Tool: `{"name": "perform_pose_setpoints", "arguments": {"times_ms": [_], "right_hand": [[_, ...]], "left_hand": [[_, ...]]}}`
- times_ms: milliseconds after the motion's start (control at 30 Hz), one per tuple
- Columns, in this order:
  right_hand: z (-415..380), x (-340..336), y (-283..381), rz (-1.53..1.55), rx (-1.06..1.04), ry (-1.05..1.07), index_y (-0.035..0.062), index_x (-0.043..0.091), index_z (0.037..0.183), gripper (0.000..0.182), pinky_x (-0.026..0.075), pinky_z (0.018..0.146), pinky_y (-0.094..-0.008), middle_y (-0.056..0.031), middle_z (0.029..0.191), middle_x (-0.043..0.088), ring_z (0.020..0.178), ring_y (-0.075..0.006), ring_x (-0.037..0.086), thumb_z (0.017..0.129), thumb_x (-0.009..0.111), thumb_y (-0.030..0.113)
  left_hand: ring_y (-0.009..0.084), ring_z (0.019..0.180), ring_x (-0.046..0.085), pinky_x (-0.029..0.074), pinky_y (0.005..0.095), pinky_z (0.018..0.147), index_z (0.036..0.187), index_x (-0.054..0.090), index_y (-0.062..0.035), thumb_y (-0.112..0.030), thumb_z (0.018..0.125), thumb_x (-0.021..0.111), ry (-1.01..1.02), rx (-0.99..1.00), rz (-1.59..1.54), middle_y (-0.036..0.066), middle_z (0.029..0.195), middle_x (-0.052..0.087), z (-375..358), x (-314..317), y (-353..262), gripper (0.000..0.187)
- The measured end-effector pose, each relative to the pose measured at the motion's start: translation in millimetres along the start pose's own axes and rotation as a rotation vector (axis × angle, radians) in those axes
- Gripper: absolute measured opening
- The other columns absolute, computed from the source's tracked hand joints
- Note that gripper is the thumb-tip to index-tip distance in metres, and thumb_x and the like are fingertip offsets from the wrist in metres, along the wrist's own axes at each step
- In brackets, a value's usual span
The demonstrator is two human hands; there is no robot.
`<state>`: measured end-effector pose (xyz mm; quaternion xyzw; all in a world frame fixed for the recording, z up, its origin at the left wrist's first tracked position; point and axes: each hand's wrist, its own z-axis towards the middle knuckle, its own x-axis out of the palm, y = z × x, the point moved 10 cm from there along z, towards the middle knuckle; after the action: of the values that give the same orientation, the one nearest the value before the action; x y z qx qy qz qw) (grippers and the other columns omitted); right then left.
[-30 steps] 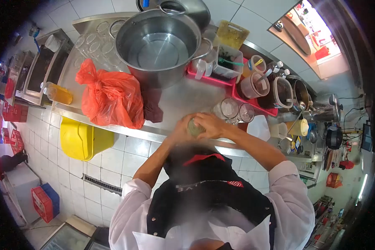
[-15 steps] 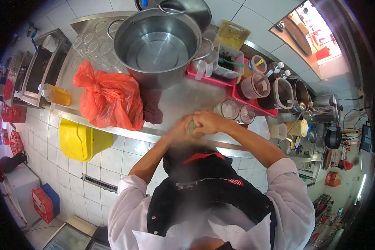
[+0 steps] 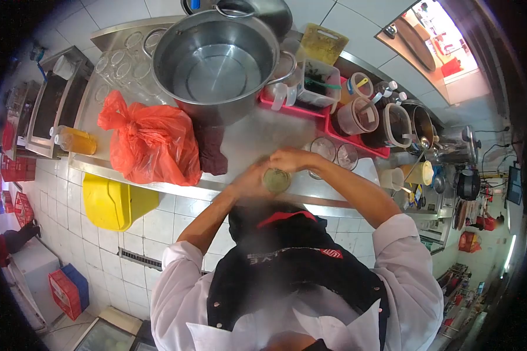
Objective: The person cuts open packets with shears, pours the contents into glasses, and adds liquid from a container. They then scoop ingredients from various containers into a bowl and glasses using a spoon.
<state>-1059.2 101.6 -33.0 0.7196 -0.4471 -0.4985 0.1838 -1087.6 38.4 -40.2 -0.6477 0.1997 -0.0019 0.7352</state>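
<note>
Close over the front edge of the steel counter (image 3: 240, 153), a round, pale green thing (image 3: 276, 181) faces up at me, its rim like a cup or jar seen from above. My left hand (image 3: 250, 180) is closed round its left side. Just beyond its far edge is my right hand (image 3: 289, 159), fingers curled together; what they pinch, if anything, is hidden. Two clear glasses (image 3: 322, 150) stand to the right of my right hand. A dark folded cloth (image 3: 213, 151) lies left of my hands.
A big steel pot (image 3: 216, 96) stands behind, with a knotted red plastic bag (image 3: 152, 140) to its left and glasses (image 3: 123, 70) beyond. On the right, a pink tray (image 3: 372, 150) holds several tubs. A yellow bin (image 3: 105, 202) sits below the counter.
My right hand has drawn back from over the green thing to its far side, uncovering its round top. My left hand keeps its hold. The view has shifted slightly.
</note>
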Motion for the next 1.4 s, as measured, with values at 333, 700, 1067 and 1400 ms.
{"name": "perform_pose_setpoints", "arguments": {"times_ms": [333,700,1067,1400], "right_hand": [[-16.5,0.0,0.7,-0.102,0.124,-0.163,0.0034,0.069,0.085,0.037,0.049,0.070,-0.0481,-0.0223,0.084,0.068,0.078,-0.0388,0.066,0.083,0.063,0.040],[-46.0,-5.4,35.2,-0.264,0.022,-0.381,0.0044,0.052,0.084,0.061,0.045,0.073,-0.0457,-0.0171,0.088,0.058,0.088,-0.0385,0.057,0.043,0.091,0.027],[-55.6,-0.3,24.0,-0.199,0.212,-0.416,0.0008,0.058,0.091,0.059,0.049,0.082,-0.0462,-0.0188,0.100,0.060,0.096,-0.0382,0.060,0.047,0.091,0.023],[-62.4,-3.7,32.6,-0.194,0.120,-0.519,-0.0029,0.061,0.088,0.054,0.051,0.078,-0.0449,-0.0204,0.096,0.060,0.090,-0.0401,0.061,0.049,0.090,0.021]], "left_hand": [[0.0363,0.122,0.055,0.044,0.0427,0.103,0.135,0.043,-0.0015,-0.024,0.056,0.090,-0.466,-0.070,0.059,0.021,0.131,0.055,-29.1,-5.8,-31.5,0.094],[0.0359,0.116,0.060,0.048,0.0423,0.099,0.131,0.051,-0.0035,-0.033,0.061,0.088,-0.571,-0.056,-0.006,0.020,0.124,0.062,-23.6,-2.0,-11.5,0.085],[0.0408,0.111,0.062,0.050,0.0446,0.096,0.130,0.051,-0.0032,-0.038,0.063,0.082,-0.543,-0.066,0.121,0.023,0.118,0.064,-21.6,-1.3,-16.7,0.081],[0.0408,0.114,0.059,0.046,0.0444,0.099,0.129,0.050,0.0024,-0.023,0.064,0.075,-0.508,-0.098,0.076,0.025,0.121,0.061,-20.6,-3.9,-27.6,0.075]]}}
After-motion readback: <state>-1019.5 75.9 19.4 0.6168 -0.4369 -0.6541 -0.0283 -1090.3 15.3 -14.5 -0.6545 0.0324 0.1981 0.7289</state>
